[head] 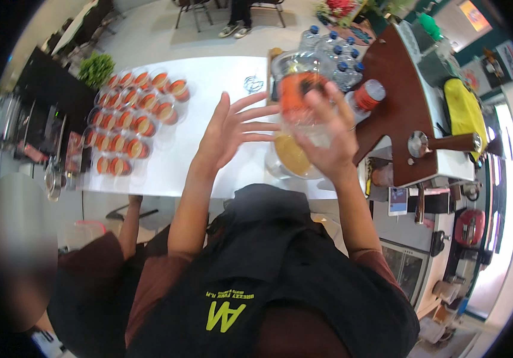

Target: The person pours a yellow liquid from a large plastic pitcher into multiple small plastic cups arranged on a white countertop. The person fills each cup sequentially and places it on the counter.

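Note:
My right hand (335, 143) is raised over the table, holding a clear plastic cup (297, 96) with an orange printed band. Motion blurs this cup, so I cannot tell whether it is single or part of a stack. Beside it, my left hand (232, 129) is empty, its fingers spread towards the cup. Under my right hand stands a clear container (293, 154) of tan liquid or batter, partly covered by the hand. Several matching cups with tan contents (148, 102) stand in rows on the left of the white table (211, 74).
Water bottles with blue caps (337, 51) and a stack of orange-banded cups (368, 96) stand at the right. Beyond them curves a brown counter (395, 112). A green plant (96, 69) is at the far left corner. A co-worker's arm (129, 228) is close on my left.

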